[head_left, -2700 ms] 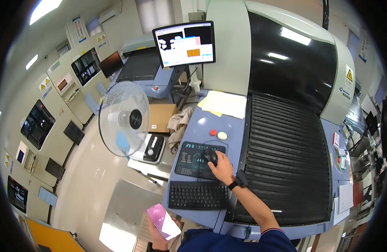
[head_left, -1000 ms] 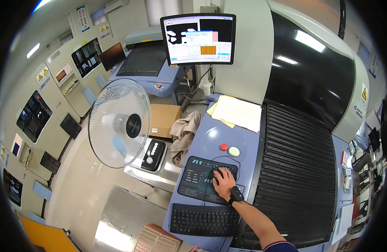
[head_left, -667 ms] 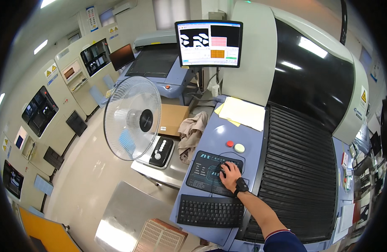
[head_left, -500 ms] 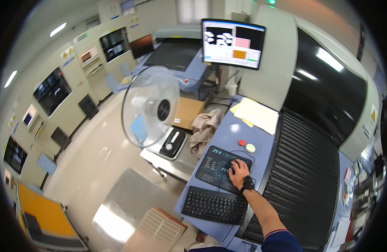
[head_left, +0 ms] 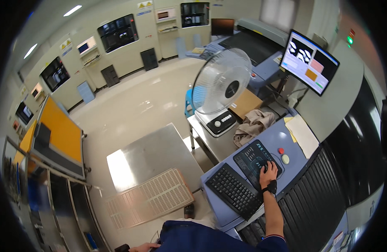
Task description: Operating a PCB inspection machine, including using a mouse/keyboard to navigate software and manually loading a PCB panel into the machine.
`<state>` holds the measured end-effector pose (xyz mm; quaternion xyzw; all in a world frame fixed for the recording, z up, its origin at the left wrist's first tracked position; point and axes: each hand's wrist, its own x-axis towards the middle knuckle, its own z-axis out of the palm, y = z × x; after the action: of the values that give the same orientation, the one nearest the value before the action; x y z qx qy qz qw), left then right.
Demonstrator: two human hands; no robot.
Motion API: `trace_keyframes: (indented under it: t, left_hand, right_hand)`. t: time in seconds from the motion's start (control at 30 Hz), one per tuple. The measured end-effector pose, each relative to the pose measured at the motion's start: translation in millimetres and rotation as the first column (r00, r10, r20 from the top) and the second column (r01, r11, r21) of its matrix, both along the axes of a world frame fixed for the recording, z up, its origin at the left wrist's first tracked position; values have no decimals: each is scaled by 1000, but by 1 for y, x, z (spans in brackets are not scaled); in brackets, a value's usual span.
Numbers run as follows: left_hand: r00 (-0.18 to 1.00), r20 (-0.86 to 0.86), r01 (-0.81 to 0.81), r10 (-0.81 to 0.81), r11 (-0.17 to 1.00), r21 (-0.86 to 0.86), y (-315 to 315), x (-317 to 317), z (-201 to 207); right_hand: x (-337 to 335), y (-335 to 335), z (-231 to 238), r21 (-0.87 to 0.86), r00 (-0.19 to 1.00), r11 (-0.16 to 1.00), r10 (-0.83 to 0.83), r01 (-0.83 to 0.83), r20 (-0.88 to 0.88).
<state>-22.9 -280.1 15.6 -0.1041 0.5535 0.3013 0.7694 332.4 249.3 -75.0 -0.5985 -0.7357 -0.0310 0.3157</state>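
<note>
My right hand [head_left: 269, 174], with a black band at its wrist, is curved over a dark computer mouse [head_left: 264, 169], mostly hidden under the fingers. The mouse rests on a black printed mouse pad [head_left: 246, 158]. A black keyboard [head_left: 233, 190] lies just nearer on the blue machine ledge. At the lower edge, my left hand [head_left: 145, 247] shows only in part beside my dark blue shirt; its fingers are mostly hidden. Next to it is a small black object [head_left: 122, 248] that I cannot make out. Beyond the ledge a lit monitor [head_left: 309, 61] shows black-and-white shapes and coloured panels.
Left of the ledge stands a metal table [head_left: 153, 149] with a perforated panel [head_left: 151, 197] on it. A fan [head_left: 222, 86], a crumpled cloth [head_left: 254, 126] and a cardboard box [head_left: 246, 103] are ahead. Red [head_left: 281, 150] and pale [head_left: 285, 159] buttons sit beside the mouse pad.
The view has swung left, bringing the metal table, a rack and part of my left hand into sight. My right hand stays on the mouse.
</note>
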Motion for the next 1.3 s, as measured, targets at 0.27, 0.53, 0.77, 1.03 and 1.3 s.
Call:
trace_keyframes:
  t: [0.27, 0.53, 0.77, 1.03, 1.3]
  left_hand:
    - [986, 3, -165, 167, 971, 173, 7, 28, -21]
    - [987, -17, -146, 158, 943, 299, 67, 33, -35]
    - [998, -25, -49, 61, 936, 349, 112, 30, -35]
    - [999, -18, -22, 32, 928, 372, 125, 32, -37]
    - [999, -8, -44, 50, 923, 382, 131, 34, -39]
  right_hand:
    - [1, -1, -16, 8, 1000, 1000, -20, 20, 15]
    - [-14, -1, -4, 22, 1000, 1000, 14, -14, -26]
    - [-7, 0, -9, 3, 999, 999, -33, 33, -20]
    - [-7, -6, -5, 13, 997, 1000, 0, 1, -83]
    - [-9, -3, -8, 32, 997, 999, 11, -9, -77]
